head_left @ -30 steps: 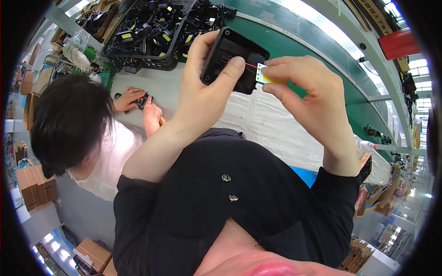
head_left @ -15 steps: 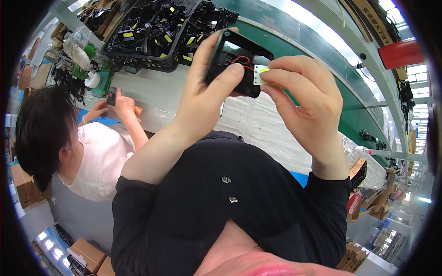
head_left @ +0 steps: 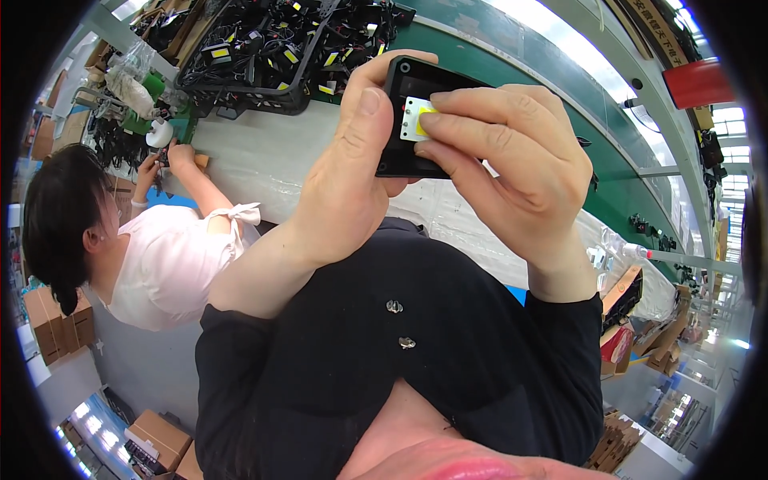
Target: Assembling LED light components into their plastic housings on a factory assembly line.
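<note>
Left hand: our left hand (head_left: 352,184) is wrapped around the black housing (head_left: 404,120), thumb up its near face, fingers curled over the top edge, firmly closed.
Right hand: our right hand (head_left: 512,168) pinches a small white-and-yellow chip plate (head_left: 416,122) between its fingertips, closed on it.
Change: over the last second we've raised the housing closer to us, and the plate now sits flat against its face, no longer held off to the right.
Meaning: we judge the plate is being seated, alignment underway.
Beyond the hands: a crate of black parts (head_left: 272,56) lies further out; to our left, 1 co-worker's hands (head_left: 164,156) work at the bench.
</note>
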Motion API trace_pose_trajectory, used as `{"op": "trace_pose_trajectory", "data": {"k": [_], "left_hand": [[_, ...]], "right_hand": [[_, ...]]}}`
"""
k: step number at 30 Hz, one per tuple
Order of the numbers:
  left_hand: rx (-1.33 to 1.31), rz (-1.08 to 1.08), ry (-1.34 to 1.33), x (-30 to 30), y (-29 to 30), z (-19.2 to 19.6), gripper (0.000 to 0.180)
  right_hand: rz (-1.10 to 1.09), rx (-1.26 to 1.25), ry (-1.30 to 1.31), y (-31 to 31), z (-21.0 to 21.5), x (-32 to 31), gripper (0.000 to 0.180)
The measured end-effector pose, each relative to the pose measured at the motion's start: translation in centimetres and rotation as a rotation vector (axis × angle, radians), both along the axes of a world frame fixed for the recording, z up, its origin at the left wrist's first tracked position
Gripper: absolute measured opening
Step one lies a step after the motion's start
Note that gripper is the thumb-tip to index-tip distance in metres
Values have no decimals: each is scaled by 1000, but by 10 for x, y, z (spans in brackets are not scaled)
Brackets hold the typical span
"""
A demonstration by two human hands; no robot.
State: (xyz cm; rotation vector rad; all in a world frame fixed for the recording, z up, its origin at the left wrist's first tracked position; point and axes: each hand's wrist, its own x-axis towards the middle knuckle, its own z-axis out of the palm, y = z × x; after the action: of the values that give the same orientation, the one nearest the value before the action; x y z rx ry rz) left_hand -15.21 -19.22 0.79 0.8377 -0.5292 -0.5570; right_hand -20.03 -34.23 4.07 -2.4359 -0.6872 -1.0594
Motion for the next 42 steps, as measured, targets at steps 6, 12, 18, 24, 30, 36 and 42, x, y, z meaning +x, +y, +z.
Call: {"op": "trace_pose_trajectory", "data": {"k": [6, 12, 18, 24, 30, 36, 42], "left_hand": [[79, 29, -75, -2, 2, -6, 53], [104, 32, -117, -9, 4, 5, 58], [105, 9, -291, -2, 12, -1, 55], [63, 250, -439, 0, -5, -14, 38], [125, 402, -865, 6, -9, -18, 38], [173, 288, -857, 13, -7, -20, 34], [161, 324, -877, 18, -12, -19, 24]], "right_hand": [[-17, -57, 31, 1, 1, -4, 27], [-19, -58, 47, -5, -7, -3, 27], [-28, -138, -53, -10, -4, -9, 29], [61, 44, 50, -19, -17, -10, 29], [306, 1108, 589, -3, -49, -7, 33], [223, 997, 582, -12, -48, 3, 14], [115, 715, 421, -21, -37, 3, 13]]}}
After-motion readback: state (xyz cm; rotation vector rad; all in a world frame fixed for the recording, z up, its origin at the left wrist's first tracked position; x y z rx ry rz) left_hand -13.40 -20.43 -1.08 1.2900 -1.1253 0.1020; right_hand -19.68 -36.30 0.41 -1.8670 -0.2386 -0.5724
